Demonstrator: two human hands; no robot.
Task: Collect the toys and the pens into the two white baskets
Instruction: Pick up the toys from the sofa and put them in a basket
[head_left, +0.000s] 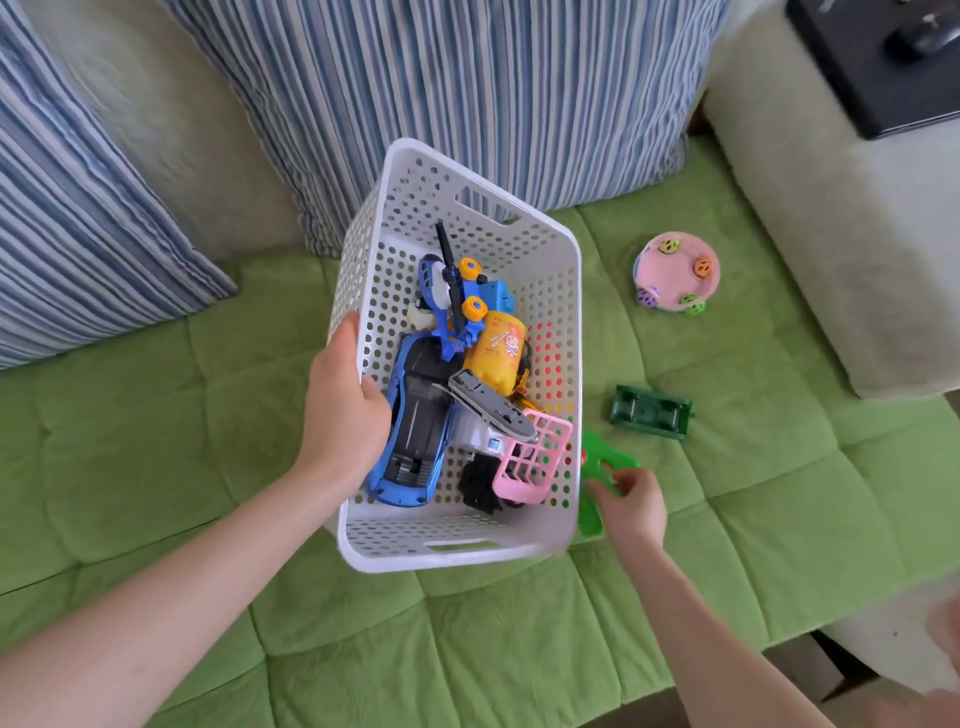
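We are on the step of lifting the green toy (597, 457) off the sofa cover (156, 441) and getting it into the basket (467, 558). The toy lies just beside the basket's right wall, partly hidden behind it. We judge it should rise clear of the right rim before it swings inward, because a low sweep would catch the plastic.

The basket is crowded. A blue car (415, 415) fills the left side and a pink cart (535, 462) sits in the near right corner, so the best room looks to be the far end or the top of the pile. We should release low over the heap so nothing bounces out. We should also level the basket first, since it tilts in one hand.

Two more toys wait on the cover to the right. A green car (649, 411) lies wheels up near the basket, and a pink disc (678, 275) sits farther off.

Our left hand (345, 410) grips the basket's left rim, thumb inside the wall and fingers outside as far as we can tell, with the forearm reaching in from the lower left. The basket seems held off the cover, though we cannot be sure.

Our right hand (631, 506) pinches the green toy near its lower end with curled fingers. It sits low by the basket's near right corner, with the forearm coming from the lower right.
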